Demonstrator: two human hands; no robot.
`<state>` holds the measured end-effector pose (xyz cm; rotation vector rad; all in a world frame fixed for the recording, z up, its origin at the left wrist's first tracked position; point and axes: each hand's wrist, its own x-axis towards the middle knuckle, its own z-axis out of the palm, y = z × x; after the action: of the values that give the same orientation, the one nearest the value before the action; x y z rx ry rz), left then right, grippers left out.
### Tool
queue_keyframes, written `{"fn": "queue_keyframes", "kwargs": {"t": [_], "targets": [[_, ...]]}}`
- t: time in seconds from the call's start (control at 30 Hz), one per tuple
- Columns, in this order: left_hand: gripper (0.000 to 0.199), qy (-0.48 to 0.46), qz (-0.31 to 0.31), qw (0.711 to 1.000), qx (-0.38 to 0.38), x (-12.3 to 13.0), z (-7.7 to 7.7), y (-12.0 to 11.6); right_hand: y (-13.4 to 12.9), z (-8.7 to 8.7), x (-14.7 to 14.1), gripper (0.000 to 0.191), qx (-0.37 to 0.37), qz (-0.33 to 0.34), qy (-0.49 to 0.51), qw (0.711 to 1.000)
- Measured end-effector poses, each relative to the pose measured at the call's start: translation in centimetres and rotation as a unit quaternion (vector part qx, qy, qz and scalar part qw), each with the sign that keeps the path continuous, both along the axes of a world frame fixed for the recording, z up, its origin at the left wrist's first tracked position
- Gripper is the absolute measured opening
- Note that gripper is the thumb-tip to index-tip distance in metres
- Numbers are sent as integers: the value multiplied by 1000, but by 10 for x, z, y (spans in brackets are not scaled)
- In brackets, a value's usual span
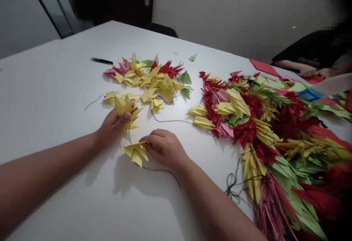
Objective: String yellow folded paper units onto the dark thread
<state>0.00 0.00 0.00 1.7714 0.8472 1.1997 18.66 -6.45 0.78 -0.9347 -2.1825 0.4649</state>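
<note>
- At the far side of the white table (52, 98), a slim black tool (101, 61) lies alone; it is too dim to name. Nearer, a short loose end of grey thread (93, 101) rests on the tabletop.
- The left hand (112, 128) is closed around a yellow folded-paper crane (120, 105), with the thumb pressed on its side and the fingers curled behind. The hold looks firm, yet gentle enough to suit creased paper.
- A black thread (129, 132) drops from that crane to a second yellow folded-paper crane (135, 153), then trails away to the right across the table.
- The right hand (163, 149) is nearly closed, and its thumb and fingertips (143, 141) pinch the edge of the second crane. Holding it by the edge keeps the folds uncrushed.
- Beyond the hands lies a loose heap of yellow, red, pink and green paper cranes (150, 81).
- To the right spreads a much larger mass of strung paper cranes (275, 134), with a tangle of black thread (233, 189) at its near edge.
- At the far right, a co-worker's hands (310, 72) rest near a red paper sheet (261, 67).
</note>
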Motion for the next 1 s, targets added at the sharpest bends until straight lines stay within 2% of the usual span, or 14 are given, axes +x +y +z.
{"fn": "queue_keyframes", "kwargs": {"t": [0.1, 0.23, 0.3, 0.37, 0.47, 0.53, 0.63, 0.73, 0.83, 1.0], "targets": [[58, 5, -20, 1000, -9, -3, -1, 3, -1, 3, 1, 12, -65, -45, 117, 990], [57, 41, -135, 989, -34, -3, 5, 2, 1, 4, 4, 8, -170, -72, 229, 956], [53, 69, -166, 983, -23, -3, 8, -1, 3, 4, 4, 9, -226, -67, 275, 932], [51, 93, -170, 981, 1, -2, 10, -3, 5, 2, 4, 12, -281, -52, 328, 901], [47, 108, -139, 984, 14, -2, 11, -4, 9, 0, 4, 20, -351, -33, 403, 845], [45, 110, -126, 986, 6, -2, 12, -4, 11, -1, 4, 24, -377, -31, 442, 813], [44, 120, -141, 982, -19, -1, 13, -3, 13, -1, 6, 29, -392, -21, 480, 784], [48, 135, -174, 974, -52, 0, 15, -4, 13, 1, 7, 34, -411, -13, 493, 767], [54, 110, -192, 969, -107, 2, 15, -7, 11, 4, 7, 42, -425, -4, 498, 756], [60, 41, -233, 943, -236, 5, 15, -15, 9, 6, 8, 46, -440, -7, 473, 764]]}}
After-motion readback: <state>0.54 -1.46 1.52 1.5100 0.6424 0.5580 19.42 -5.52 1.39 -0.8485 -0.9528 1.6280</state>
